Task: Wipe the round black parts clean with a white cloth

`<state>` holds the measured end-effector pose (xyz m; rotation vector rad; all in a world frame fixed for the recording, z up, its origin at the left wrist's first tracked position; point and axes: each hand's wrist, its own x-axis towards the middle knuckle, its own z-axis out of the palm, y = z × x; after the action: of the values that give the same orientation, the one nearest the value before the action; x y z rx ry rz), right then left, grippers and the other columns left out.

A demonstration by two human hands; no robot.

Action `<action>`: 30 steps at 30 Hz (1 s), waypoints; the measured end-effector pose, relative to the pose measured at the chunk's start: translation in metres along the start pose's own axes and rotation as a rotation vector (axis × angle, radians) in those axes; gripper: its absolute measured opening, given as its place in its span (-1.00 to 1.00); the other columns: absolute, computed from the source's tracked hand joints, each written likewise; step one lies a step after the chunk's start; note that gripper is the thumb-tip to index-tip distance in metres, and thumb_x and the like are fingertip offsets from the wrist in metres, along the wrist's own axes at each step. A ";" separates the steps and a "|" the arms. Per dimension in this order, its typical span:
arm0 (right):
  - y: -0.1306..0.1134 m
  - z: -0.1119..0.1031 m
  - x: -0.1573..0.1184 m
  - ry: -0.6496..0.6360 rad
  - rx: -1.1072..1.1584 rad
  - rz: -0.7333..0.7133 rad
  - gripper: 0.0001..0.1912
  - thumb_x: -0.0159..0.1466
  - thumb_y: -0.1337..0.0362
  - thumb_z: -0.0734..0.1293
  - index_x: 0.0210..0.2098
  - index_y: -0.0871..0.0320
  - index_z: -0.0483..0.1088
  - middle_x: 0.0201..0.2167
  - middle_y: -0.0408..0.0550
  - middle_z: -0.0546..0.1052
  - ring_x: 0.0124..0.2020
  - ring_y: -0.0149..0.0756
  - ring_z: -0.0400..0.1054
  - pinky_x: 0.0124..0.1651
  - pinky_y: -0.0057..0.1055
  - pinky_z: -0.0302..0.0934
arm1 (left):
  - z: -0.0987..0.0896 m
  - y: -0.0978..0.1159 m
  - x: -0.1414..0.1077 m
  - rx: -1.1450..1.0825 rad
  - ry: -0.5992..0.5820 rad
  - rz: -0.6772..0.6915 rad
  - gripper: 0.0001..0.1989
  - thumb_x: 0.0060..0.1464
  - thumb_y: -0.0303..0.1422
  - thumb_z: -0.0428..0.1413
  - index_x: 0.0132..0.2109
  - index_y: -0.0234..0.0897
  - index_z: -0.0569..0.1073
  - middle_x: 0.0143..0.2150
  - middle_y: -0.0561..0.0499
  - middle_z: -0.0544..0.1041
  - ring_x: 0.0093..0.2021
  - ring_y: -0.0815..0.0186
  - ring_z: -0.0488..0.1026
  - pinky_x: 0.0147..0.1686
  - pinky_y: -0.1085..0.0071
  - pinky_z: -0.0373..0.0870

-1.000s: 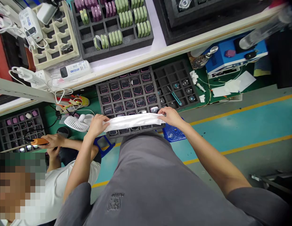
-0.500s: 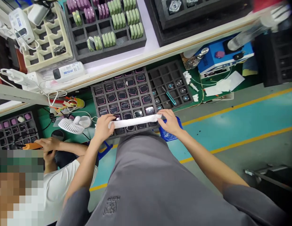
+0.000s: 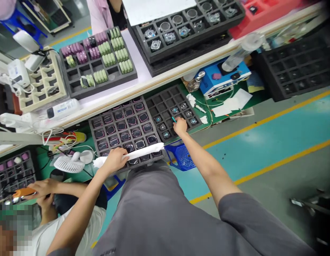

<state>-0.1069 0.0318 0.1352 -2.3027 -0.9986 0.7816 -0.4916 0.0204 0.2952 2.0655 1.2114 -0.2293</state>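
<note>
My left hand point(image 3: 116, 159) is closed around a long white strip point(image 3: 146, 151), like rolled tissue or cloth, held over the front of a black foam tray point(image 3: 106, 136). Square dark watch-like pieces fill that tray's compartments. Over the second black foam tray point(image 3: 178, 91), to the right, my right hand point(image 3: 180, 126) has its fingers closed on teal tweezers point(image 3: 173, 119); only a short part of them shows. Round watch-like pieces point(image 3: 166, 134) lie in several of this tray's compartments around the hand.
A small white fan point(image 3: 69, 163) and cables stand left. A co-worker's hand point(image 3: 43, 187) holds an orange tool point(image 3: 23, 193). On the shelf above are a tray of purple and green pieces point(image 3: 101, 83) and stacked black trays point(image 3: 159, 58). A blue machine point(image 3: 220, 80) sits right; a blue stool point(image 3: 184, 156) is below.
My right hand has let go of the strip's right end and moved up right to the tweezers in the second tray. My left hand keeps the strip. The view has shifted.
</note>
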 end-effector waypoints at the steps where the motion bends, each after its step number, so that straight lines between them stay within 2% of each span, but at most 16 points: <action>1: 0.000 -0.004 -0.004 -0.016 0.039 0.010 -0.63 0.39 0.10 0.37 0.08 0.19 0.43 0.08 0.05 0.50 0.05 -0.15 0.44 0.11 -0.05 0.39 | -0.004 0.004 -0.003 -0.048 -0.011 -0.020 -0.85 0.10 -0.25 0.10 -0.32 -0.20 0.48 -0.30 -0.10 0.59 -0.24 0.09 0.49 -0.15 0.20 0.36; 4: 0.001 -0.026 -0.030 -0.069 0.167 0.043 -0.63 0.40 0.06 0.34 0.06 0.19 0.40 0.00 0.02 0.50 -0.06 -0.21 0.44 0.01 -0.15 0.40 | -0.016 0.017 -0.013 -0.215 -0.011 -0.093 -0.75 0.14 -0.14 0.08 -0.30 -0.22 0.49 -0.36 -0.01 0.57 -0.34 0.21 0.46 -0.29 0.34 0.32; 7: -0.005 -0.055 -0.083 -0.208 0.306 0.065 -0.62 0.45 0.00 0.17 0.04 0.16 0.30 -0.27 -0.09 0.44 -0.36 -0.34 0.34 -0.30 -0.34 0.31 | -0.027 0.032 -0.021 -0.369 0.058 -0.171 -0.64 0.16 -0.05 0.07 -0.30 -0.27 0.49 -0.39 0.00 0.53 -0.39 0.28 0.40 -0.39 0.41 0.25; 9: -0.012 -0.072 -0.131 -0.385 0.402 0.068 -0.58 0.41 -0.08 0.10 0.01 0.10 0.25 -0.44 -0.22 0.32 -0.54 -0.39 0.19 -0.51 -0.43 0.13 | -0.032 0.046 -0.025 -0.460 0.109 -0.204 -0.59 0.17 -0.01 0.07 -0.27 -0.30 0.49 -0.40 0.00 0.52 -0.42 0.31 0.38 -0.44 0.43 0.22; 11: -0.021 -0.081 -0.179 -0.608 0.479 0.064 -0.53 0.33 -0.17 0.16 -0.05 0.08 0.26 -0.50 -0.27 0.27 -0.61 -0.43 0.12 -0.58 -0.48 0.01 | -0.035 0.061 -0.027 -0.533 0.145 -0.213 -0.56 0.19 0.01 0.06 -0.20 -0.33 0.50 -0.38 -0.01 0.53 -0.43 0.33 0.37 -0.46 0.45 0.22; 14: -0.040 -0.079 -0.227 -0.883 0.551 0.066 -0.50 0.27 -0.22 0.23 -0.14 0.10 0.29 -0.54 -0.30 0.25 -0.65 -0.49 0.05 -0.63 -0.51 -0.08 | -0.036 0.084 -0.031 -0.690 0.183 -0.207 -0.57 0.17 -0.02 0.10 -0.12 -0.35 0.52 -0.32 -0.04 0.57 -0.42 0.34 0.40 -0.46 0.46 0.23; 16: -0.054 -0.072 -0.237 -1.005 0.590 0.062 -0.51 0.27 -0.22 0.24 -0.17 0.10 0.29 -0.55 -0.33 0.23 -0.65 -0.52 0.00 -0.64 -0.53 -0.11 | -0.031 0.097 -0.033 -0.787 0.213 -0.195 -0.60 0.15 -0.07 0.15 -0.10 -0.35 0.53 -0.29 -0.05 0.58 -0.39 0.33 0.43 -0.42 0.45 0.27; 20: -0.080 -0.062 -0.230 -1.138 0.659 0.017 -0.55 0.30 -0.18 0.25 -0.18 0.09 0.27 -0.54 -0.34 0.22 -0.63 -0.52 -0.01 -0.63 -0.54 -0.10 | -0.011 0.115 -0.042 -0.830 0.382 -0.199 -0.55 0.13 -0.18 0.22 0.11 -0.28 0.40 -0.31 0.01 0.52 -0.37 0.33 0.46 -0.41 0.45 0.32; 23: -0.095 -0.067 -0.224 -1.205 0.680 -0.045 -0.58 0.34 -0.16 0.24 -0.15 0.08 0.28 -0.52 -0.32 0.23 -0.61 -0.51 0.01 -0.60 -0.52 -0.08 | 0.008 0.121 -0.052 -0.885 0.512 -0.217 -0.46 0.12 -0.24 0.25 0.17 -0.18 0.23 -0.31 0.07 0.49 -0.39 0.35 0.47 -0.42 0.46 0.35; 26: -0.105 -0.082 -0.222 -1.221 0.629 -0.167 -0.59 0.40 -0.13 0.20 -0.15 0.10 0.30 -0.49 -0.27 0.28 -0.56 -0.48 0.07 -0.54 -0.49 -0.03 | 0.024 0.118 -0.062 -0.970 0.648 -0.202 -0.43 0.10 -0.23 0.29 0.13 -0.13 0.18 -0.28 0.10 0.46 -0.39 0.39 0.47 -0.40 0.48 0.38; 28: -0.111 -0.095 -0.221 -1.222 0.576 -0.252 -0.59 0.44 -0.12 0.16 -0.14 0.11 0.31 -0.47 -0.24 0.30 -0.53 -0.46 0.09 -0.50 -0.47 0.01 | 0.032 0.111 -0.066 -0.990 0.701 -0.166 -0.38 0.09 -0.17 0.31 0.16 -0.10 0.17 -0.15 0.03 0.47 -0.32 0.37 0.49 -0.35 0.46 0.42; 30: -0.116 -0.106 -0.220 -1.239 0.528 -0.305 -0.58 0.46 -0.11 0.13 -0.11 0.12 0.32 -0.46 -0.23 0.33 -0.52 -0.46 0.11 -0.48 -0.46 0.03 | 0.036 0.102 -0.068 -0.946 0.692 -0.088 -0.26 0.06 -0.04 0.33 0.25 -0.06 0.16 0.12 -0.15 0.44 -0.09 0.24 0.54 -0.19 0.35 0.50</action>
<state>-0.2149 -0.0906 0.3512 -1.0317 -1.3113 2.0874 -0.4386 -0.0804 0.3520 1.2477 1.4061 0.9245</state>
